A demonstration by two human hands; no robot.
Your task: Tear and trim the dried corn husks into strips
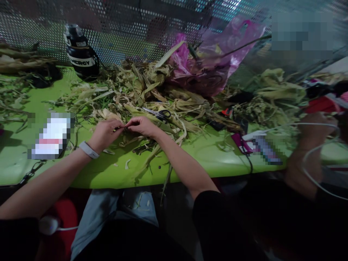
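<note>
My left hand (105, 133) and my right hand (141, 125) meet over the green table (190, 159), fingertips pinched together on a thin strip of dried corn husk (125, 126). Both hands are closed in a pinch on that strip. A white band sits on my left wrist. Just beyond my right hand lie scissors (160, 114) with black handles, on top of a heap of dried husks (141, 90).
A black bottle (81, 50) stands at the back left against a perforated metal screen. A pink plastic bag (214, 61) lies behind the heap. Another person's arm (307, 152) rests at the right beside more husks (272, 94) and a white cable.
</note>
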